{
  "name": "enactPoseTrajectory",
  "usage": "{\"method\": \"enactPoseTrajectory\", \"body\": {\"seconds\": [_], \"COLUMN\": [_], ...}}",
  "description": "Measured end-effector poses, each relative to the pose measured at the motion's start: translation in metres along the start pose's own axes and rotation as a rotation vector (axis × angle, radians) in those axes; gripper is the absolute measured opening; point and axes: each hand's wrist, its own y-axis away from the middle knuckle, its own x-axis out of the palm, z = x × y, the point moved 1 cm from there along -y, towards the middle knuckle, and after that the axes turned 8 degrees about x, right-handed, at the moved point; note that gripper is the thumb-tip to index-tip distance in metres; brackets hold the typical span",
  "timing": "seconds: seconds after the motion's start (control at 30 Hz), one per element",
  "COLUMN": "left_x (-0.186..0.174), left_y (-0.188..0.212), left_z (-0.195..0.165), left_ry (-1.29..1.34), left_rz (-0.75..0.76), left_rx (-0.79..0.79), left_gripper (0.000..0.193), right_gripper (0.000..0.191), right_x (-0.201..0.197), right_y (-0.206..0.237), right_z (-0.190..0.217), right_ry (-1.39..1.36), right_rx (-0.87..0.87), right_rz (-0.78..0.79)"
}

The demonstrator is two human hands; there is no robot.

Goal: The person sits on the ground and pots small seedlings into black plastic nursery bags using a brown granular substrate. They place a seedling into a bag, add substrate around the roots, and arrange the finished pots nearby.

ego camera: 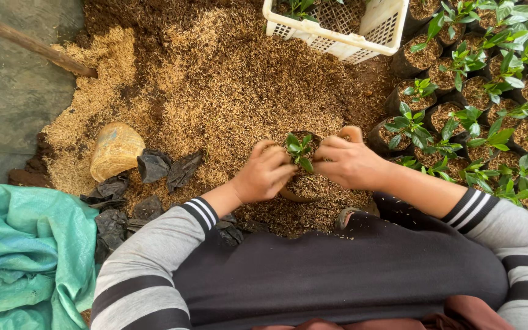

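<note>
A seedling [299,148] is held at the centre of the scene, upright in a small bag [297,194] filled with husk mix. The bag is set on the husk pile [215,79], just in front of the person's lap. The left hand [266,173] is curled against the bag's left side, its fingers pressed together around the rim beside the stem. The right hand [348,162] is cupped on the right side, fingers bent inward toward the seedling, thumb raised at the far edge. Both hands are touching the bag.

To the right, rows of potted seedlings [478,104] are packed closely together. A white crate [362,30] is placed at the far side. Empty black bags [154,177] are scattered at the left, near an overturned woven basket [115,150]. A green sack [25,256] is lying at the near left, and a wooden handle [29,44] at the far left.
</note>
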Motion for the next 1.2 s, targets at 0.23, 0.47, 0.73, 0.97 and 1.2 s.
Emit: {"method": "enactPoseTrajectory", "body": {"seconds": [0.23, 0.47, 0.73, 0.97, 1.2], "left_x": [0.033, 0.057, 0.036, 0.006, 0.013], "left_y": [-0.016, -0.015, 0.009, 0.011, -0.014], "left_z": [0.033, 0.042, 0.018, -0.013, -0.02], "left_ry": [0.24, 0.653, 0.149, -0.15, -0.139], "left_rz": [-0.155, -0.162, -0.108, -0.005, 0.082], "left_rx": [-0.567, -0.909, -0.483, 0.176, 0.016], "left_gripper": [0.035, 0.036, 0.032, 0.035, 0.023], "right_gripper": [0.019, 0.024, 0.04, 0.036, 0.023], "right_x": [-0.002, 0.007, 0.004, 0.01, -0.004], "right_y": [-0.004, -0.026, 0.014, 0.018, 0.001], "right_z": [-0.01, -0.022, -0.007, 0.001, -0.018], "right_ry": [0.023, 0.049, 0.018, 0.116, 0.131], "right_rx": [0.2, 0.127, 0.043, -0.002, -0.128], "right_rz": [-0.077, 0.039, -0.081, -0.103, -0.011]}}
